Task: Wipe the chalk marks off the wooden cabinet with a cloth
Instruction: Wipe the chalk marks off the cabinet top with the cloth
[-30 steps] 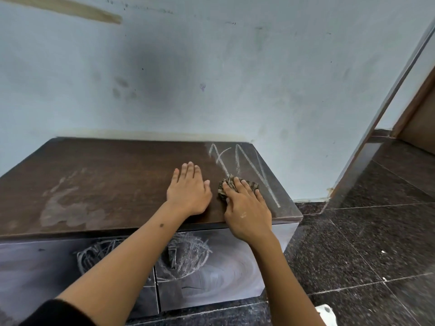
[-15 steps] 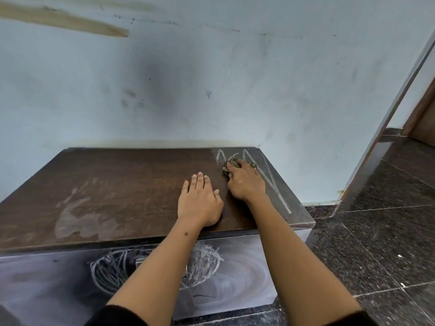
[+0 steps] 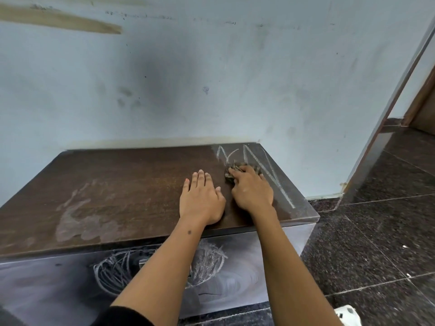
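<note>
A low cabinet with a dark brown wooden top stands against the wall. White zigzag chalk marks run along the top's right end. My right hand presses a crumpled dark cloth onto the top at the left part of those marks, fingers closed over it. Just left of it, my left hand lies flat on the wood, fingers together, holding nothing. A pale smeared patch shows on the left of the top. Scribbled chalk circles cover the grey front panel, partly hidden by my left forearm.
A pale blue stained wall rises right behind the cabinet. Dark speckled floor tiles spread to the right. A wall corner with a dark skirting stands at the right, with a brown door frame beyond. A white object lies at the bottom edge.
My right hand slid the cloth from the front of the top toward the back over the chalk marks, then came slightly nearer again. The left hand stayed flat. The view shifted a little.
</note>
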Motion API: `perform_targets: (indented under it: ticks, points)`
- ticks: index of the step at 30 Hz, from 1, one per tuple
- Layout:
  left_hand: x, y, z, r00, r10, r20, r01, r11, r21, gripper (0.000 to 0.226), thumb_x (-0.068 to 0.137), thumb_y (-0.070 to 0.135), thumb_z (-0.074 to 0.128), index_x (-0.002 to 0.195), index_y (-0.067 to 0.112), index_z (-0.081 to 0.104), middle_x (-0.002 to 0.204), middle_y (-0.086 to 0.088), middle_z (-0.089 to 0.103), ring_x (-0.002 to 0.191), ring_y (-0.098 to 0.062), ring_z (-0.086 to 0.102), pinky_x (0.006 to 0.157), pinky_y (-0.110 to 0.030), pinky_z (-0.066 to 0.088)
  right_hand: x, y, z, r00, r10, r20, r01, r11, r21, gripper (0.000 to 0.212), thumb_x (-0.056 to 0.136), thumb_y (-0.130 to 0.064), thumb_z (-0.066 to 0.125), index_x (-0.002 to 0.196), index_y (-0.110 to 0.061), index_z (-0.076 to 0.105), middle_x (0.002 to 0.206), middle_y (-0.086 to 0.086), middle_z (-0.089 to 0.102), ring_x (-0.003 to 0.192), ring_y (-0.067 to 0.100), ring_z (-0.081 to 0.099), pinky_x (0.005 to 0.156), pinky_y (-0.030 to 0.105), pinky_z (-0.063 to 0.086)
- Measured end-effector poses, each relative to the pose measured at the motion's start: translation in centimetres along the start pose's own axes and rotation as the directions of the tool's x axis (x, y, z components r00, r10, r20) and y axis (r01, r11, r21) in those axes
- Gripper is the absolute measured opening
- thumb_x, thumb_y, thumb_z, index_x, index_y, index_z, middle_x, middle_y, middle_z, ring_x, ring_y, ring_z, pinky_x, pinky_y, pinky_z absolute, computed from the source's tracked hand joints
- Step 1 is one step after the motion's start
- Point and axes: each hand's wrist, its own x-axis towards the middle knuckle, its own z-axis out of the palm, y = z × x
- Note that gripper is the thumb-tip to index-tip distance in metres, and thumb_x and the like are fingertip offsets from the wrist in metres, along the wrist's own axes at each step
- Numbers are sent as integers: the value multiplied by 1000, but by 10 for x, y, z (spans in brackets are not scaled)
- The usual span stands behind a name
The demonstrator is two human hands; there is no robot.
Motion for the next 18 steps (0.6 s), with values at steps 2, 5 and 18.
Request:
perform_targets:
  ticks: [2,5,18]
  points:
    - [-1,0,0,1000,-3,2,3,1000,-2,58,100,34,17,150,7,8,159,-8,2,146,-19,-1,119,-38,1,24,-2,1,999,8,36,-8,1000,4,48,95,-21,40,141,-34,40,152,-4,28,137,22,32,118,39,14]
    - [-1,-1,-1,1000,-3,2,3,1000,-3,58,100,34,17,150,7,7,159,-8,2,146,-19,-1,119,-38,1,31,-6,2,999,-3,38,4,999,-34,49,96,-21,39,144,-33,35,155,-2,24,142,21,22,118,43,12]
    - [-1,0,0,1000,12,6,-12,1000,12,58,100,35,14,150,8,4,159,-8,-1,146,-19,-3,119,-38,1,8,-6,7,1000,-5,-10,5,999,-38,50,97,-20,35,146,-29,30,157,-4,17,146,15,8,119,39,7]
